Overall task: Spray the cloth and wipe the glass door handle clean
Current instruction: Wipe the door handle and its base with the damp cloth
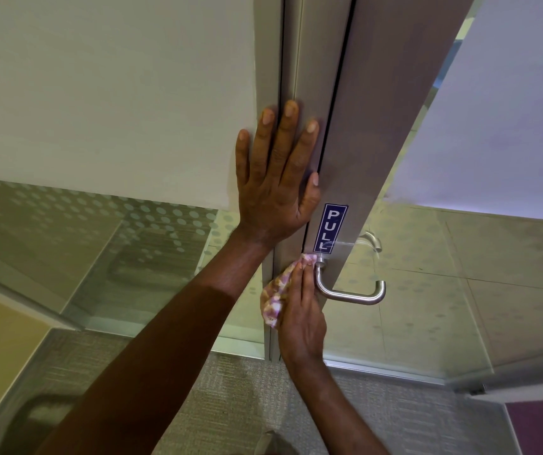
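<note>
A brushed-metal lever handle (352,295) sticks out from the grey metal frame of the glass door (371,126). My right hand (301,318) grips a pink and white patterned cloth (275,298) and presses its upper end against the base of the handle, where the lever meets the frame. My left hand (276,178) lies flat, fingers spread, on the door frame above the handle. It holds nothing. No spray bottle is in view.
A blue PULL sticker (329,228) sits on the frame just above the handle. A second handle (373,240) shows through the glass on the far side. Frosted, dotted glass panels flank the frame. Grey carpet (237,399) lies below.
</note>
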A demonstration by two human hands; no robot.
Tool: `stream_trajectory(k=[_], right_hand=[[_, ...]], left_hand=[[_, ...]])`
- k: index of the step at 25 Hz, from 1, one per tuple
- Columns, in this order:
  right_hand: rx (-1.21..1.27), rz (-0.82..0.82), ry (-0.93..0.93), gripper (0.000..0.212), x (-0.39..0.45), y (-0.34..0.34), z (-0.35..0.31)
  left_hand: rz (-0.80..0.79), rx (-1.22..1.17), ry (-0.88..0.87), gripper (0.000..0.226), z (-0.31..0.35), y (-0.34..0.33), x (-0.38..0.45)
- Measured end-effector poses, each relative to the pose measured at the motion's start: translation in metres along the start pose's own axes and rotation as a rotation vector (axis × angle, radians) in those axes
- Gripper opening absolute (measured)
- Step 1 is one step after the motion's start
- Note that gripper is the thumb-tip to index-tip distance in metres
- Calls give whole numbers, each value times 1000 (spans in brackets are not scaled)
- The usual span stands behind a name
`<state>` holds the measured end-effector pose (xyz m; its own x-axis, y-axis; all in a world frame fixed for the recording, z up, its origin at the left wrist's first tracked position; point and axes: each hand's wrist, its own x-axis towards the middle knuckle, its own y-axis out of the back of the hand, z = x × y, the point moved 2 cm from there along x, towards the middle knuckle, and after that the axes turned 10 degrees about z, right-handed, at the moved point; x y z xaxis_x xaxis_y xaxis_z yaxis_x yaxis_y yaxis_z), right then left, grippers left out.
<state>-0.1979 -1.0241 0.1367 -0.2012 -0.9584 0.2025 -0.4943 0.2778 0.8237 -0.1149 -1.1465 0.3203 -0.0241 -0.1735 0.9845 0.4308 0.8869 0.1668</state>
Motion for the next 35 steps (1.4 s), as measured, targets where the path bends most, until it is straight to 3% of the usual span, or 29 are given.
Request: stream_trajectory(k=[4,5,6,7,10,11,14,18,19,22,24,27,29,30,35], right_hand=[[-46,-92,2,102,-12,-29,28],[-31,-112,6,79,-15,-28,26],[44,-26,11,47,-13,-22,18],[207,39,-86,30,-12,-20,16],[414,187,-121,32,0,-5,-9],[364,212,-126,37,6,1,-23],[133,447,106,74,10,2,-29],[123,272,27,103,7,-21,-9],[104,226,55,98,3,-29,-1],[65,0,66,56,-15,-47,17],[73,55,-6,64,-19,-48,22],[212,157,100,65,-16,-35,4],[387,245,41,97,-8,-24,-6],[405,291,48,102,-4,-21,-7],[331,338,153,99,6,-27,1]], left_hand=[[-3,-6,2,58,0,0,0],[-3,-3,-1,58,0,0,0],[-2,-1,-6,60,0,0,0],[-1,2,-9,63,-1,-1,1],[6,16,-16,66,-1,-2,0],[5,12,-15,63,-1,-2,0],[-14,21,-8,58,-2,-2,-1],[-13,12,-9,64,0,-1,-1],[-14,8,-19,68,-1,-2,-1],[-25,-4,-64,77,0,-1,-2],[-26,-18,-71,78,1,-1,-1],[-9,-21,-63,78,0,-2,-2],[-8,-40,-54,77,-1,-2,-3],[0,-37,-61,77,-1,-2,-2],[24,-54,-64,75,0,-4,-3]])
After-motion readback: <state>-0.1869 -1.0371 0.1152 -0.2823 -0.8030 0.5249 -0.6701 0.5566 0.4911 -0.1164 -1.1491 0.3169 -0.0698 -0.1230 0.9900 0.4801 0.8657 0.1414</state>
